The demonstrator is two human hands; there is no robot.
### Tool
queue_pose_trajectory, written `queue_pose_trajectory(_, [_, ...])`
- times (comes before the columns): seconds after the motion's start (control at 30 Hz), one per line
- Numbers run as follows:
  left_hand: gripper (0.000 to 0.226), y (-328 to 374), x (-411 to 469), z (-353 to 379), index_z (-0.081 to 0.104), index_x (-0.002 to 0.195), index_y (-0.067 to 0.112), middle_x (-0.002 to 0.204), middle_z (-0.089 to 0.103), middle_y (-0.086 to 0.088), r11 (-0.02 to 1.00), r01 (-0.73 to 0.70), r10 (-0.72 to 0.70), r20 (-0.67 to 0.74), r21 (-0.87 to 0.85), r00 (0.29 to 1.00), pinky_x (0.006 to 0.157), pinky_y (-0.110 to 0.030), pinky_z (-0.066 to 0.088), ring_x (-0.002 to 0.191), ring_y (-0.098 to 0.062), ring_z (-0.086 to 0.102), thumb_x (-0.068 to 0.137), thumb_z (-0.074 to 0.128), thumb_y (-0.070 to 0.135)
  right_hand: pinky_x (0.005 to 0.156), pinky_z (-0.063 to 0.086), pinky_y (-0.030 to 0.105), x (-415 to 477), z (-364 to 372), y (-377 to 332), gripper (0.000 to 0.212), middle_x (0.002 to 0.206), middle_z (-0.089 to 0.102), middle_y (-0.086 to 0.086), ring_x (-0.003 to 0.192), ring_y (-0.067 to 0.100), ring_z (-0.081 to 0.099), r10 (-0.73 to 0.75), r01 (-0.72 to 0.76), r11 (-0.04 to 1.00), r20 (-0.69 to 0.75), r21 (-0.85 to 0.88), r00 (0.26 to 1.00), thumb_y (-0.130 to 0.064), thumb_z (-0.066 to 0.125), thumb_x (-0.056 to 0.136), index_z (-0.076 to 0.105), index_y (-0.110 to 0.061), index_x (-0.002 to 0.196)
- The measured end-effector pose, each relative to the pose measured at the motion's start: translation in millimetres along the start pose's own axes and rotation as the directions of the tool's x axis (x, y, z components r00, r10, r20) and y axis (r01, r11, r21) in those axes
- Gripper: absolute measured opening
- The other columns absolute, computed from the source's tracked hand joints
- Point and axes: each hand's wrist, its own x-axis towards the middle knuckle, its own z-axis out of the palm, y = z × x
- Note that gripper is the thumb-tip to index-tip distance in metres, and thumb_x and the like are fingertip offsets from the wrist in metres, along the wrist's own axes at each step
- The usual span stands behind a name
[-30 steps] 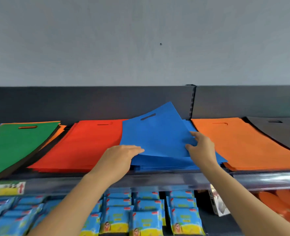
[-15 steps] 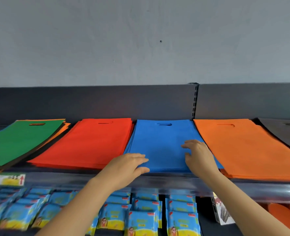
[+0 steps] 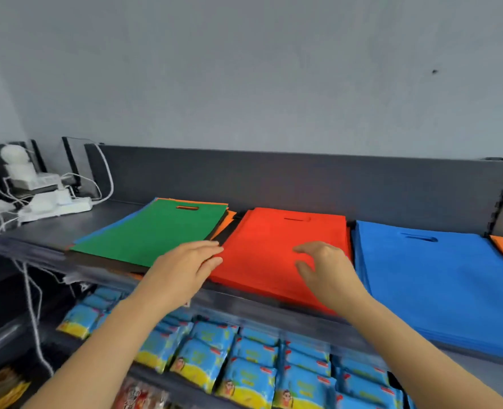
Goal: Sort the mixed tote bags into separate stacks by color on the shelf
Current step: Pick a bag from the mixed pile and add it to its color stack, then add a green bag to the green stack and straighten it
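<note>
Since the left hand (image 3: 182, 270), fingers (image 3: 206, 252) straight, and the right hand (image 3: 325, 271), fingers (image 3: 306, 249) loosely curled, hold nothing, dragging the green tote bag (image 3: 153, 231) just left of them could scatter the mixed pile (image 3: 228, 220) beneath.

one head-worn view, near, looking forward and down across the shelf (image 3: 117, 215), its back panel (image 3: 274, 178) toward 12 o'clock

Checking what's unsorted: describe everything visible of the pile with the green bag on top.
The pile lies flat on the shelf, left of the red stack. Its top green bag looks matte, with a slot handle near the far edge. Blue edges show at its left, orange at its right, dark layers in front. The left hand is at its near right corner; contact unclear.
</note>
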Motion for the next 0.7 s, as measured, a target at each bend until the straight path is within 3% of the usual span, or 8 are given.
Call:
queue_pose_trajectory(0.2, [0.035,-128,-11,-33,0.058,0.128,0.022,0.134,0.054,0.008,0.994,0.08,-0.08,-0.009,0.072,0.997,0.103,-0.026,0.035,0.124,-0.01,0.049,0.098,0.045,0.033,0.099,0.039,0.03,57,76,-107,0.038,0.131,0.058,0.002,0.123,0.021,0.05,-0.1,0.098,0.995,0.125,0.028,0.987,-0.032,0.055,0.092,0.058,-0.017,0.126])
queue_pose_trajectory(0.37, [0.04,-197,-17,-41,0.055,0.131,0.02,0.137,0.052,0.005,0.991,0.11,-0.113,0.041,0.081,0.993,0.103,-0.024,0.032,0.127,-0.011,0.046,0.098,0.043,0.038,0.104,0.037,0.031,90,124,-161,0.061,0.14,0.049,0.009,0.129,0.023,0.045,-0.063,0.052,0.998,0.351,0.04,0.934,-0.045,0.059,0.088,0.047,-0.011,0.136])
queue_pose_trajectory(0.47, [0.044,-221,-16,-38,0.049,0.137,0.021,0.143,0.045,0.005,0.991,0.108,-0.117,0.12,0.077,0.986,0.107,-0.024,0.028,0.133,-0.01,0.039,0.097,0.043,0.039,0.104,0.037,0.029,98,142,-171,0.061,0.14,0.05,0.008,0.128,0.023,0.046,-0.01,0.014,1.0,0.473,-0.005,0.881,-0.044,0.064,0.085,0.05,-0.013,0.135])
queue_pose_trajectory(0.57, [0.051,-236,-13,-33,0.042,0.141,0.025,0.148,0.037,0.006,0.991,0.121,-0.132,0.227,0.065,0.965,0.109,-0.028,0.026,0.138,-0.01,0.031,0.095,0.04,0.049,0.095,0.044,0.029,104,149,-170,0.046,0.124,0.063,0.003,0.115,0.02,0.056,0.056,-0.056,0.998,0.413,-0.013,0.909,-0.045,0.069,0.079,0.066,-0.02,0.118])
queue_pose_trajectory(0.63, [0.055,-243,-12,-30,0.042,0.141,0.027,0.148,0.038,0.005,0.99,0.132,-0.141,0.28,0.052,0.95,0.109,-0.03,0.029,0.137,-0.013,0.033,0.092,0.04,0.054,0.081,0.048,0.028,107,152,-169,0.032,0.103,0.071,0.003,0.099,0.021,0.062,0.1,-0.106,0.994,0.343,-0.002,0.934,-0.045,0.07,0.079,0.073,-0.023,0.101])
queue_pose_trajectory(0.7, [0.053,-248,-10,-30,0.048,0.137,0.026,0.143,0.046,0.006,0.99,0.133,-0.139,0.29,0.04,0.947,0.106,-0.03,0.033,0.132,-0.015,0.041,0.092,0.045,0.053,0.066,0.042,0.027,109,156,-170,0.025,0.079,0.066,0.004,0.082,0.024,0.06,0.134,-0.135,0.991,0.285,-0.017,0.949,-0.046,0.067,0.081,0.073,-0.023,0.082])
